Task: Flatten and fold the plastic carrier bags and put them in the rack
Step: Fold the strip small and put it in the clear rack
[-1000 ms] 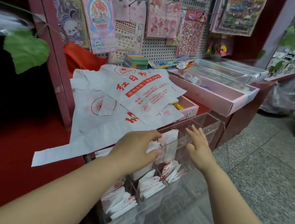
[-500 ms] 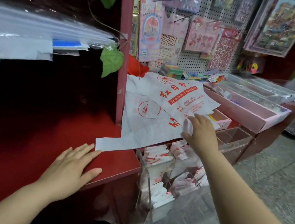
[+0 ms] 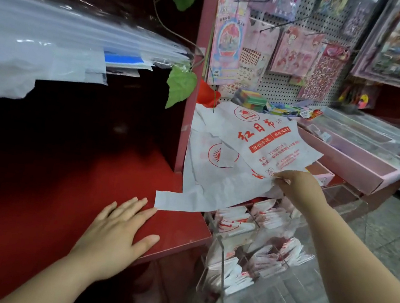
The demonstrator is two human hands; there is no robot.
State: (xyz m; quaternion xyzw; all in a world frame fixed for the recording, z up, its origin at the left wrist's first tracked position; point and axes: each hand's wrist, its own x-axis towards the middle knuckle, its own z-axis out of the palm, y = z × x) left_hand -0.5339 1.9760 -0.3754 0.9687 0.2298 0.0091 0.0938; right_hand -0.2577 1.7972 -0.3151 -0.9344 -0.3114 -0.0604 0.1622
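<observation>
The white plastic carrier bags [image 3: 226, 178] lay in a loose, wrinkled pile at the centre of the frame, overlapping one another, not yet flattened or folded; each carried red printing, a round sun emblem and large red characters; the top bag [image 3: 275, 141] lay askew across the others with its printed side up; one long handle strip [image 3: 179, 201] stretched flat from the pile toward lower left onto the red shelf [image 3: 59, 195]. The right hand [image 3: 297, 188] reached in from the lower right, its fingers curled and pinching the lower edge of the top bag, thumb side hidden beneath the plastic. The left hand [image 3: 115, 237] rested palm down on the red shelf at lower centre, fingers straight and slightly spread, holding nothing; its fingertips lay just beside the end of the handle strip, and contact could not be told. Below the pile, at lower right of centre, stood the clear acrylic rack [image 3: 222, 265], its compartments holding folded bags [image 3: 235, 223] in white and red. A red post [image 3: 197, 74] rose behind the pile; a green leaf [image 3: 180, 87] hung beside it; a pegboard [image 3: 287, 89] with sticker packs filled the upper right; a pink tray [image 3: 360, 171] sat at right; clear plastic sheets [image 3: 57, 28] spread across the upper left.
</observation>
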